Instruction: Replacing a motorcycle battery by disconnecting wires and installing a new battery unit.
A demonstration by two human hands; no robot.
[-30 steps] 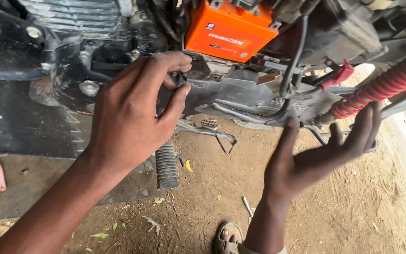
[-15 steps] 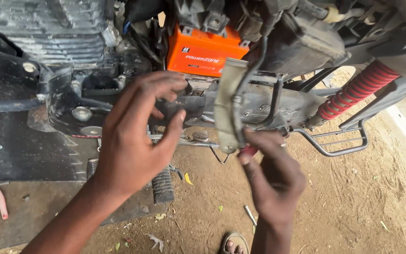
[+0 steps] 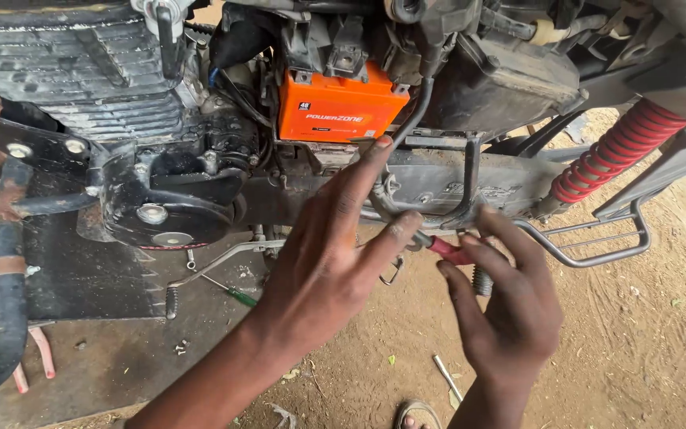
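Red-handled tool [image 3: 448,249] under the motorcycle frame [image 3: 438,187]: I am seeing the left hand [image 3: 335,254] reaching in spread, fingertips touching it, the right hand [image 3: 510,306] loosely curling around its handle.

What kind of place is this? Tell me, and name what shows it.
Probably an open-air roadside motorcycle repair spot. A motorcycle stands stripped on bare dirt, its engine and orange battery exposed. A green screwdriver and loose screws lie on the ground, and the right hand holds a red-handled tool.
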